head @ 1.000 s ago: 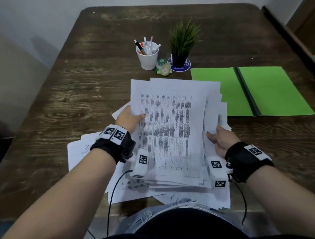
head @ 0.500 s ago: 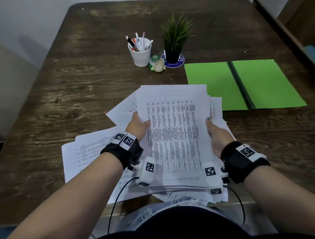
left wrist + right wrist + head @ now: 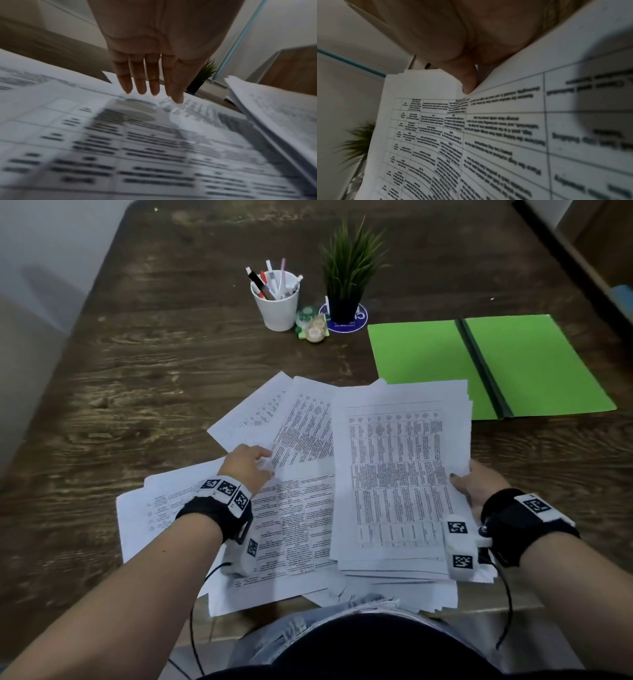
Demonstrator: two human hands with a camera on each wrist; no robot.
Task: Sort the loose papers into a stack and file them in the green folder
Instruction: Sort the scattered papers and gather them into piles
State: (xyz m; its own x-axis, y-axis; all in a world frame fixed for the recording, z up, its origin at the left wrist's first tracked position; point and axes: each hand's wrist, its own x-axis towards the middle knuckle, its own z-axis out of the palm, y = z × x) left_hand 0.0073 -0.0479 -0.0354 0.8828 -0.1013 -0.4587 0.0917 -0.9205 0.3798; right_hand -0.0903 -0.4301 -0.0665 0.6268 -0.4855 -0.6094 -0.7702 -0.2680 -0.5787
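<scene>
1. Head view: the right hand grips a gathered stack of white printed papers at its right edge, thumb on top. The left hand lies with fingers extended on the loose white printed sheets spread over the dark wooden table. The open bright green folder lies flat beyond the stack, on the right. A white cup of pens and a small potted green plant stand farther back.
2. Left wrist view: the left hand's fingers are straight and together, tips at the loose sheets; contact cannot be confirmed.
3. Right wrist view: the thumb presses on the top sheet of the stack, pinching it.
</scene>
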